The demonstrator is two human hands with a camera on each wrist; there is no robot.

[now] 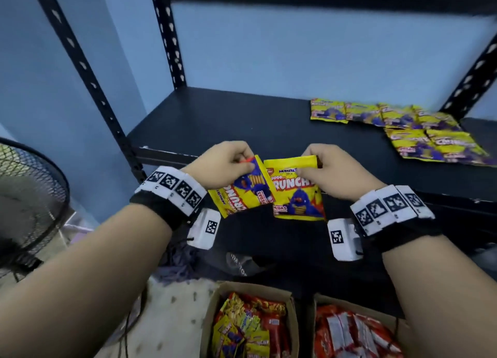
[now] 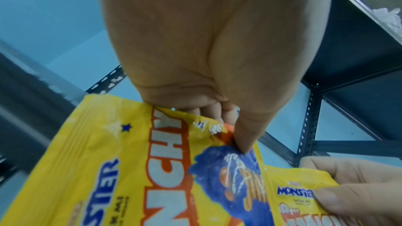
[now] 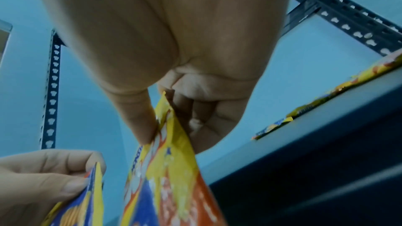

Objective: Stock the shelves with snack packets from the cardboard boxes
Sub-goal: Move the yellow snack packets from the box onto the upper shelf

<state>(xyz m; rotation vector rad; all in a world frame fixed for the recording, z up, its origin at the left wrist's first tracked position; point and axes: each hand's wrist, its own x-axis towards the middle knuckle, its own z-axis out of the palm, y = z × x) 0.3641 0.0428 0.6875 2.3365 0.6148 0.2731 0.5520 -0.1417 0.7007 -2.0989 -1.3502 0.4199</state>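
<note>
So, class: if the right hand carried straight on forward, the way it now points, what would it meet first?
Probably nothing at once. The right hand, pinching its yellow Monster Crunchy packet, points over bare dark shelf board; the blue back wall looks first in line, though depth is unclear.

1. The yellow packet in the right hand (image 1: 297, 188) reads "RUNCH" in big white letters, cut off at both ends; in the left wrist view its top reads "MONSTER".
2. The yellow packet in the left hand (image 2: 139, 169) shows "STIER" and "NCH", each cut off.
3. Print on the shelf packets (image 1: 398, 126) is too blurred to read.
</note>
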